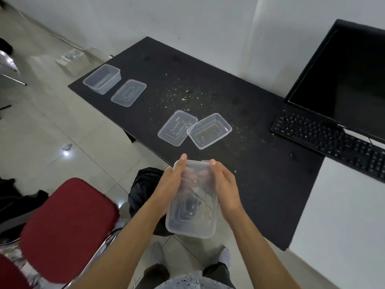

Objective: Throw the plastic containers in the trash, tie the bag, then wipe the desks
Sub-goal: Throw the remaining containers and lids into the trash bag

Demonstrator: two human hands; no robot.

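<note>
As you stand at the near corner of the black desk (pixel 260 184), your left hand (pixel 169 181) and right hand (pixel 226 189) clasp a clear plastic container (pixel 192 213) from either side, thumbs up at its far rim, fingers curled beneath & showing thru the plastic. It hangs off the desk edge, just above and right of the black trash bag (pixel 143 184) on the floor by the red chair (pixel 68 224). Can't tell for sure whether a lid is pressed on it

On the desk, well apart from your hands: a second tub (pixel 209 131) touching a loose lid (pixel 177 128) mid-desk, plus a far tub (pixel 103 79) and far lid (pixel 129 93) side by side at the far-left corner. Crumbs (pixel 187 94) lie scattered btwn the two pairs. Keyboard (pixel 329 140) and monitor (pixel 343 80) sit to the right

Handling, as a judgement: thin, light, springy plastic w/ slick walls, maybe greasy inside; squeeze hard & it'll flex or pop free. The stiffer rim is prob. the best hold; one hand across the long sides should do, freeing the other for the bag. Nothing fragile, so a short drop in is fine
</note>
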